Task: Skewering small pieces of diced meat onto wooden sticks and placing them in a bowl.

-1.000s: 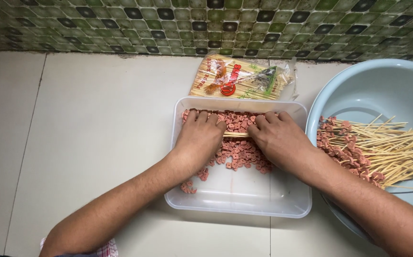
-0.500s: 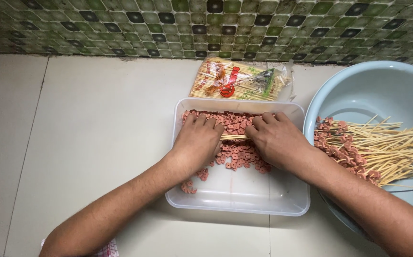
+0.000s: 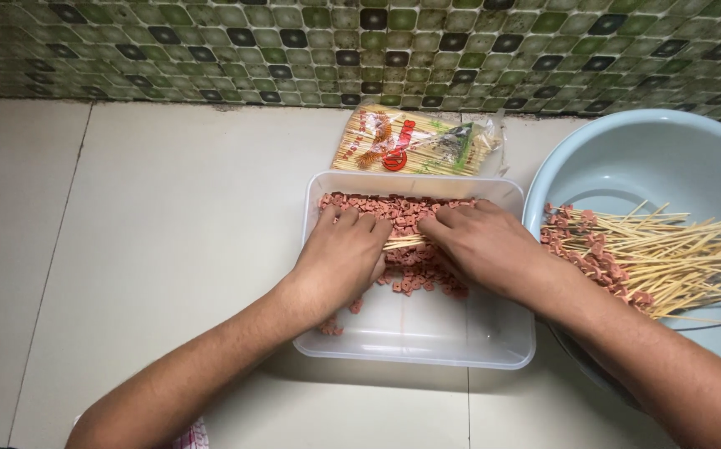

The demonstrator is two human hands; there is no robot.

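Observation:
A clear rectangular plastic container (image 3: 427, 353) sits on the pale tiled floor, its far half filled with small pink sausage pieces (image 3: 398, 209). Both my hands are inside it, palms down. My left hand (image 3: 342, 256) and my right hand (image 3: 481, 243) face each other, fingertips pinching a thin bundle of bamboo skewers (image 3: 404, 244) that shows between them, lying over the pieces. What is under the palms is hidden.
A light blue basin (image 3: 627, 158) at the right holds a heap of skewers threaded with sausage pieces (image 3: 618, 254). A plastic packet of bamboo skewers (image 3: 414, 141) lies beyond the container, by the green mosaic wall (image 3: 360, 50). A red-checked cloth (image 3: 194, 434) peeks in at the bottom.
The hands hold nearly the same pose. The view has shifted slightly, so the container and hands sit a little lower in the picture.

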